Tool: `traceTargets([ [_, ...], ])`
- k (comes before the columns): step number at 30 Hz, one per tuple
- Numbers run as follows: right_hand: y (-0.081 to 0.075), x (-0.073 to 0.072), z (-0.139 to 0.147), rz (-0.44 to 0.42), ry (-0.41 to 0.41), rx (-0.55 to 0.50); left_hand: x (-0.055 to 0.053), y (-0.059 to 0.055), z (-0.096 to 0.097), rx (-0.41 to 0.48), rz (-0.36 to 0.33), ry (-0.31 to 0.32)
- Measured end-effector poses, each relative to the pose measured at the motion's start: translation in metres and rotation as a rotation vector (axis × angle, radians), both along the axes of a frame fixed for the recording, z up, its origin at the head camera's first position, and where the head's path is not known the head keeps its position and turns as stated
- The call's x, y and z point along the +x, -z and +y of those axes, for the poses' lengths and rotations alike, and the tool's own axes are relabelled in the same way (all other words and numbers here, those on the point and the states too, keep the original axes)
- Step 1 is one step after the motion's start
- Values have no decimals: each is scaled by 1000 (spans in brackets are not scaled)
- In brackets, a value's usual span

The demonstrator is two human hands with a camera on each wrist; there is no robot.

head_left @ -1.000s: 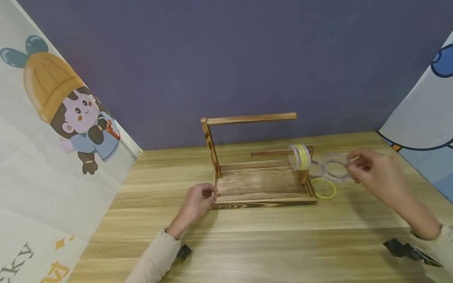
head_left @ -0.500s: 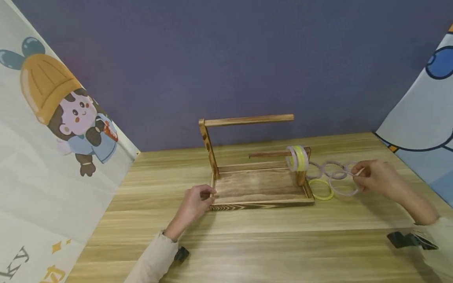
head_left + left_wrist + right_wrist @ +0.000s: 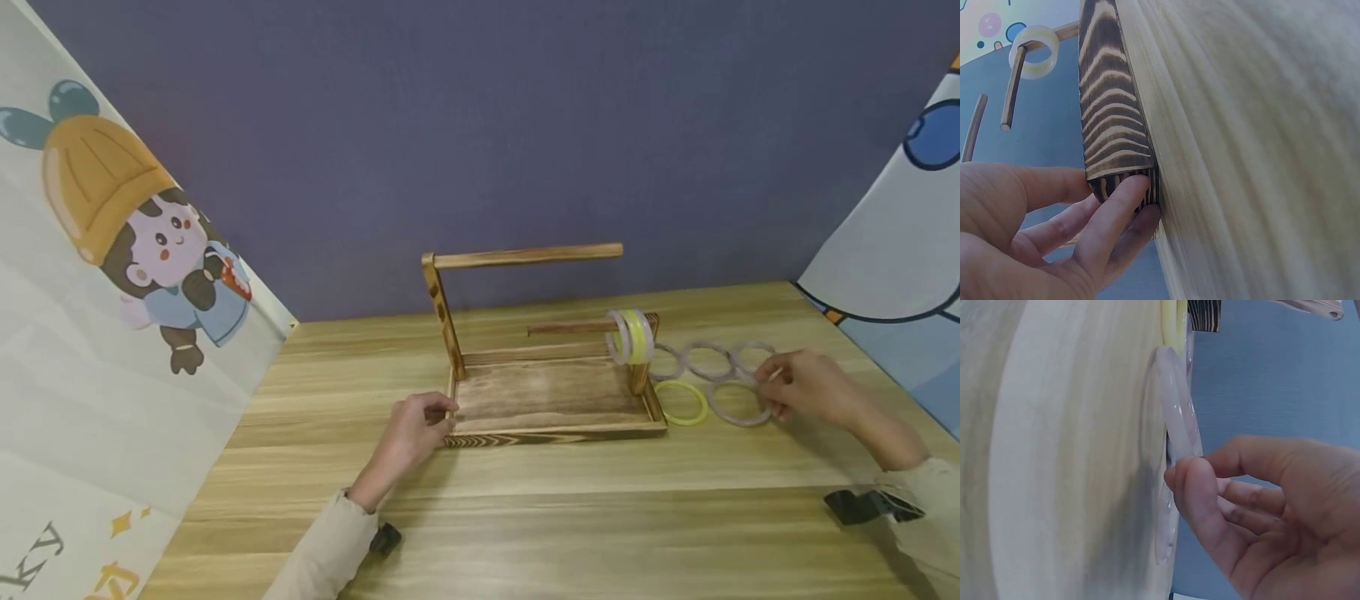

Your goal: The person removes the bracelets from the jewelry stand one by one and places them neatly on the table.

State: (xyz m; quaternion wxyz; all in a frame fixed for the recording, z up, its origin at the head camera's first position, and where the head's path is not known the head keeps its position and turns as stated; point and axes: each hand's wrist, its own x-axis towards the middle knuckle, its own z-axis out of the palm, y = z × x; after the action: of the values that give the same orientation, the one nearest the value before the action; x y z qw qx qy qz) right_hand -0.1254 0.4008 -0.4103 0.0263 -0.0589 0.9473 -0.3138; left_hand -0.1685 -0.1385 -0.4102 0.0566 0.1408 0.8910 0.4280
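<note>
My left hand [image 3: 408,433] grips the front left corner of a wooden bangle stand [image 3: 555,392], thumb and fingers against the tray's end [image 3: 1116,144] in the left wrist view. At the right, my right hand [image 3: 813,387] pinches a pale translucent bangle [image 3: 1179,412] between thumb and index finger, low at the tabletop. Whether all of that bangle touches the table is unclear. A yellow bangle [image 3: 681,422] lies to its left, beside the stand. Behind them lie three pale purplish bangles [image 3: 708,377], the rightmost partly behind the right hand.
Yellow and pale bangles [image 3: 637,337] hang on the stand's lower bar [image 3: 570,327], near its right post. The upper bar [image 3: 532,255] reaches right from the left post. A dark wall [image 3: 480,150] rises behind the wooden table [image 3: 570,533]; printed panels flank both sides.
The right hand has moved slightly forward of the back row and lowered the pale bangle to the tabletop, right of the yellow one. A third purplish bangle now shows behind. The left hand keeps its hold.
</note>
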Motion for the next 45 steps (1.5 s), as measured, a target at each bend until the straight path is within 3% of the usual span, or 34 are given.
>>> traceTargets([
  [5, 6, 0, -1, -28, -7, -50, 0, 1, 0, -1, 2, 5],
  [19, 16, -2, -5, -47, 38, -18, 1, 2, -2, -5, 28, 11],
  [37, 7, -1, -7, -7, 35, 21, 2, 0, 0, 19, 16, 13],
  [45, -8, -2, -20, 198, -1, 206, 3, 0, -1, 4, 21, 13],
])
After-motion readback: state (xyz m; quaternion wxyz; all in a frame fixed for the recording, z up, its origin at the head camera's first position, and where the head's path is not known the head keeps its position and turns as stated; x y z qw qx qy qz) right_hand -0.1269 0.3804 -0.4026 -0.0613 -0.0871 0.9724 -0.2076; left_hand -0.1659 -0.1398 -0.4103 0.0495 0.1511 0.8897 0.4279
